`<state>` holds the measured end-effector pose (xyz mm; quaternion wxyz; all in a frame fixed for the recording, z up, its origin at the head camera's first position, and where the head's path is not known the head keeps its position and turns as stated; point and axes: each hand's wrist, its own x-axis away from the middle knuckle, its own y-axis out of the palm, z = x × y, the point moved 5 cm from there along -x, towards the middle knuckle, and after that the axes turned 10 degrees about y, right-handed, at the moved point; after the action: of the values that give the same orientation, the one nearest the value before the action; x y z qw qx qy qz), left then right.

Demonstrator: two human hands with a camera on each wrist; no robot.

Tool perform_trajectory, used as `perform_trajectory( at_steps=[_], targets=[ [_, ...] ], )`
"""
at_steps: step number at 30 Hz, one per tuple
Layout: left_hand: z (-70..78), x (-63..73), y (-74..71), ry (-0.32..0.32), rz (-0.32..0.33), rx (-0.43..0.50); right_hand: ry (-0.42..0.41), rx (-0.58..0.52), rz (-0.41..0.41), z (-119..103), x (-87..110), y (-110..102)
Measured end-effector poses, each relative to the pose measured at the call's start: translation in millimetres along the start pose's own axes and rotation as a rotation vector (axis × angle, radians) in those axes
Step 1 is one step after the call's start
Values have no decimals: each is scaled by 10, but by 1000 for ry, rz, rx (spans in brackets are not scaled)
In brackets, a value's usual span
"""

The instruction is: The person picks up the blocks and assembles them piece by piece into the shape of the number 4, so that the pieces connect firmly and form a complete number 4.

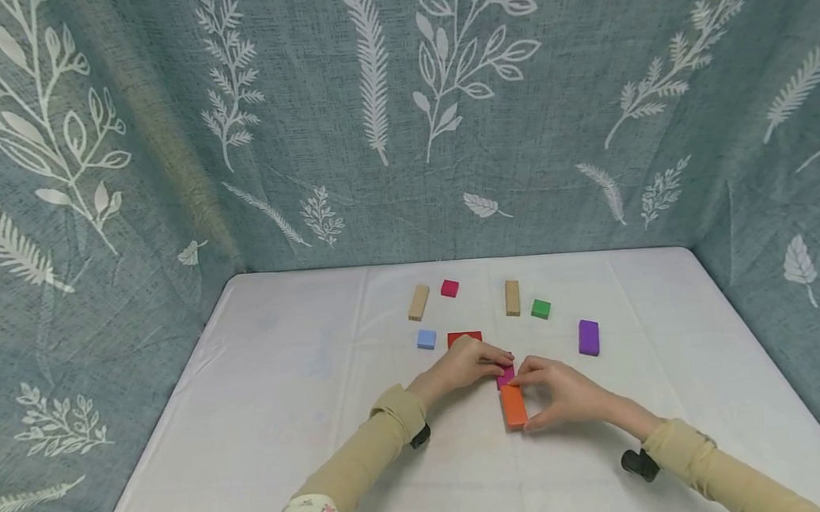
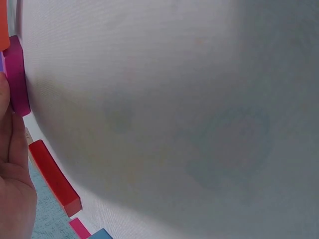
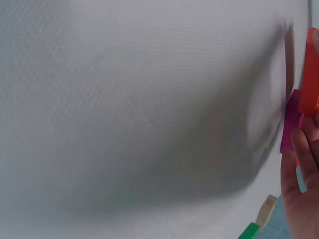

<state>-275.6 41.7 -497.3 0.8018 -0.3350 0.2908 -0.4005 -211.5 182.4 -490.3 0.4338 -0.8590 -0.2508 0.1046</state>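
Observation:
My left hand (image 1: 469, 361) rests its fingertips on a magenta block (image 1: 506, 377), which lies on the white-covered table. With thumb and fingers at opposite ends, my right hand (image 1: 568, 392) pinches an orange block (image 1: 513, 407). The orange block is end to end with the magenta one, on the side nearer me. In the right wrist view the orange block (image 3: 310, 74) overlaps the end of the magenta block (image 3: 290, 124). Just beyond my left hand lies a red block (image 1: 464, 337), partly hidden by that hand.
A light blue block (image 1: 426, 339) lies left of the red one. Farther back are two wooden blocks (image 1: 419, 303), a small crimson block (image 1: 449, 288) and a green block (image 1: 541, 309). A purple block (image 1: 589, 338) stands to the right. Patterned curtain (image 1: 407, 209) surrounds the table (image 1: 308, 437).

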Motion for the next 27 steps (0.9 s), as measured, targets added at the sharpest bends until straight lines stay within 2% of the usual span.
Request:
perform_trajectory(
  at_steps=[19,27],
  targets=[
    [13,-5,-7,14,14,9,23,10,62,46,8,87],
    [4,-1,9,-42,1,17,52,3,54,42,21,113]
  ],
)
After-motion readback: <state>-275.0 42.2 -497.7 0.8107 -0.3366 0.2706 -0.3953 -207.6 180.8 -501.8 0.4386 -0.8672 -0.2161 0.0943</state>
